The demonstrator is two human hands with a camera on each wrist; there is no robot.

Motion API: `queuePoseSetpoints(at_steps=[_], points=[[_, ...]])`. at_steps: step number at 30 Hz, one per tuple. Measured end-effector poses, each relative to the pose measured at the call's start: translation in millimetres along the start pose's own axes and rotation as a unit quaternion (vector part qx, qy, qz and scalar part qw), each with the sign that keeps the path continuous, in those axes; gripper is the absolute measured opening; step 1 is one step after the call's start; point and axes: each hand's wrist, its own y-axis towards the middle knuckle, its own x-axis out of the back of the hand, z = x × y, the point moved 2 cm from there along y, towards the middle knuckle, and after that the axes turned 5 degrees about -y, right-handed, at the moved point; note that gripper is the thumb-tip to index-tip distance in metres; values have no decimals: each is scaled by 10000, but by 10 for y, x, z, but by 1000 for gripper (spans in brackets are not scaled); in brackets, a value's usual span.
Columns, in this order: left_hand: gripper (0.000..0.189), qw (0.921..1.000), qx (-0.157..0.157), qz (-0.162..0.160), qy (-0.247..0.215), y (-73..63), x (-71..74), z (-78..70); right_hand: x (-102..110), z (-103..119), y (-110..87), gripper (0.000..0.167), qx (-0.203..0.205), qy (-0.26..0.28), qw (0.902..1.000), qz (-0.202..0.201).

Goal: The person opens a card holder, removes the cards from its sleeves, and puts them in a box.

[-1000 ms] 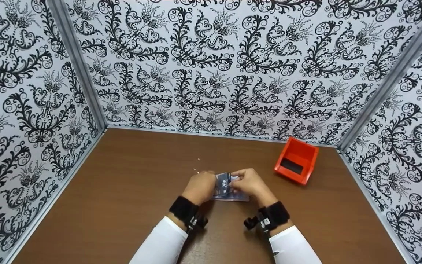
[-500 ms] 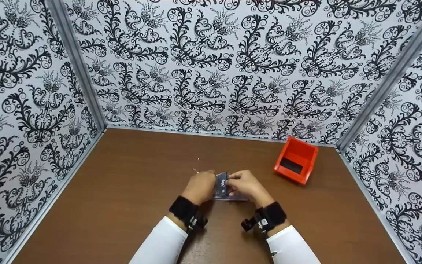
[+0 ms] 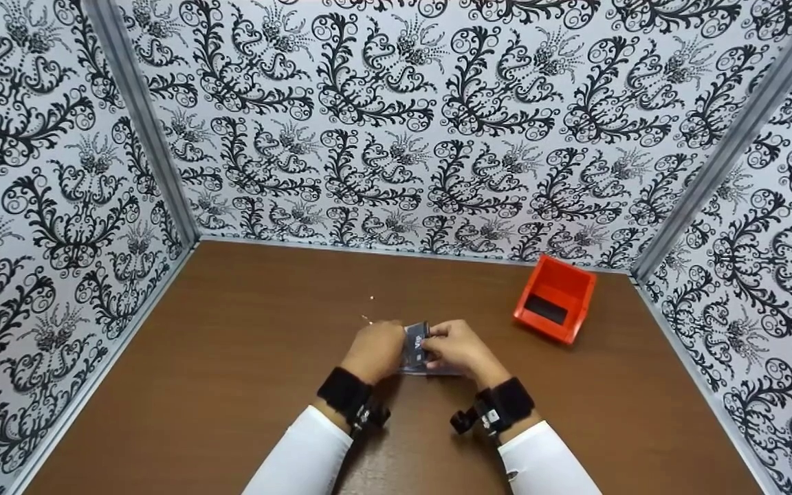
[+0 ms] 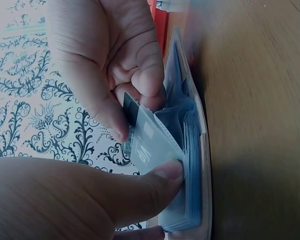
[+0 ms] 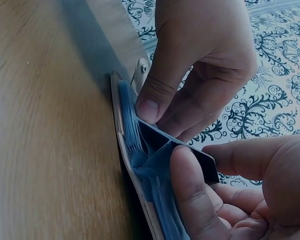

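Dark card (image 4: pixel 132 111) juts from a translucent sleeve (image 4: pixel 152 160) of the card holder (image 4: pixel 206 185), which rests open on the brown table (image 3: pixel 183 385) between the two hands. From the left, the left hand (image 3: pixel 374 349) pinches the sleeve, thumb laid on its face; the right hand (image 3: pixel 461 345) pinches the card's protruding end. The card will probably handle as thin, light and fairly stiff, perhaps slick against plastic, best held by that bare end; the sleeve looks soft and apt to crease, so support it near its mouth. Count one jutting card, one holder, several stacked sleeves too close to number and, farther right, one red bin (image 3: pixel 566 289) with one unidentified dark rectangle (image 3: pixel 545 309) inside.
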Motion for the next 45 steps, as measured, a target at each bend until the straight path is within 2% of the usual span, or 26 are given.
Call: queuePoseSetpoints(at_steps=[6,13,19,24,28,35,39,45], points=[[11,10000,-24,-61,-28,-7,5,4,1,-7,11,31,-46,61,9999,-65],[10,9999,-25,-31,113,-17,-10,14,16,15,21,27,223,-353,9988,-247],[6,9999,-25,-35,95,-20,-5,17,83,26,24,21,264,-679,9952,-648],[8,10000,13,20,-12,-16,-15,29,181,45,9,20,164,-1133,9878,-1053],[7,10000,-46,-38,-36,-20,-6,31,302,74,6,21,295,-1704,9749,-1402],[6,9999,-93,-75,-28,-25,5,20,555,148,-34,21,491,-2636,9422,-2009],[7,10000,-53,32,-22,-25,23,6,708,170,-84,22,737,-2849,9264,-2349],[9,10000,-41,60,34,-20,35,-4,961,152,-147,19,1409,-2835,9003,-2988]])
